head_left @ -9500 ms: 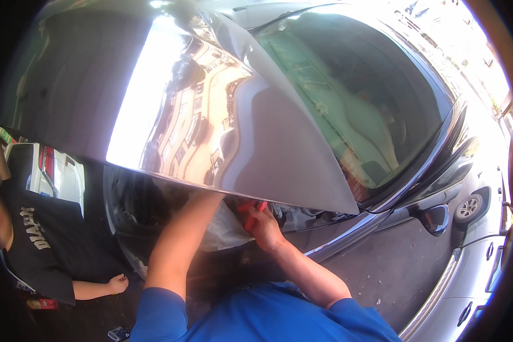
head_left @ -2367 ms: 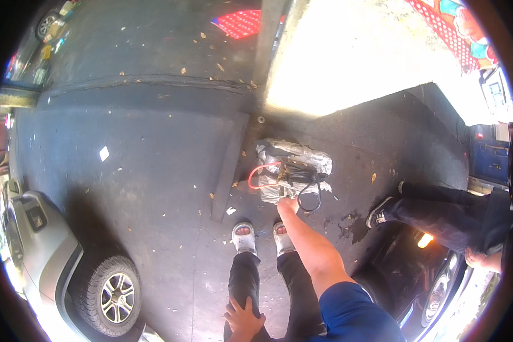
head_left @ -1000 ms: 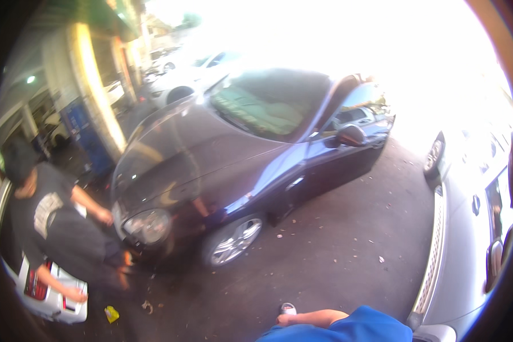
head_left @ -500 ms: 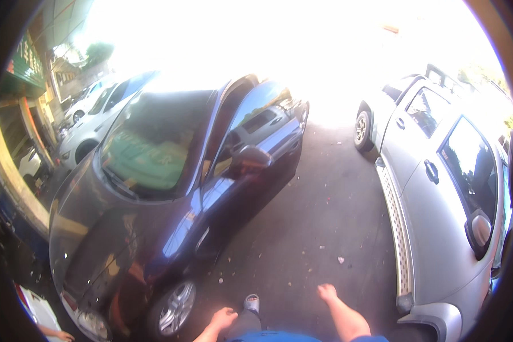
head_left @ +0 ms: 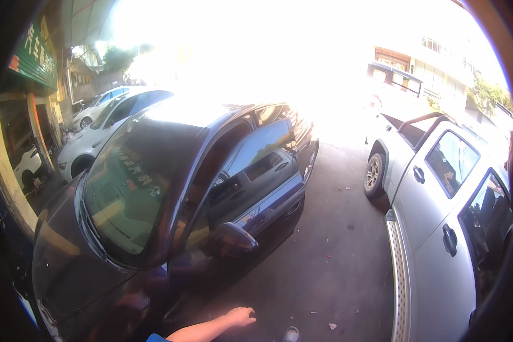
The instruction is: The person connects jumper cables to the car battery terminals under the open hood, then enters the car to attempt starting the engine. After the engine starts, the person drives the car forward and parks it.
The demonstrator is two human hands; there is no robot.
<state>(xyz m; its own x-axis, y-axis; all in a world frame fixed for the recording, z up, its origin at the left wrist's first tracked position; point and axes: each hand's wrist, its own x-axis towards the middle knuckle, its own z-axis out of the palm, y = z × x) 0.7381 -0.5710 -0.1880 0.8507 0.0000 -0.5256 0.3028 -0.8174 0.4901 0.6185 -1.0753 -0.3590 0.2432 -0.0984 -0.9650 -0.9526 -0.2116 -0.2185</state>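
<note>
My left hand (head_left: 242, 316) reaches out low in the view, its forearm coming in from the lower left. It holds nothing, and its fingers are loosely bent and apart. The dark car (head_left: 117, 285) is beside it on the left, and the hand is apart from the car's body. Nearest above the hand is the car's side mirror (head_left: 232, 239). Behind that mirror, the front door (head_left: 262, 191) seems to stand ajar. My right hand is out of view.
To the right stands a silver pickup truck (head_left: 424, 268) with a perforated side step (head_left: 400, 279). Dark pavement (head_left: 330, 239) with bits of litter runs between the vehicles. White cars (head_left: 117, 117) and a shopfront with a green sign (head_left: 37, 57) are at the far left.
I have moved forward along the dark car, so its mirror and door are nearer. My left arm has swung forward and across to the right. My right hand has left the view.
</note>
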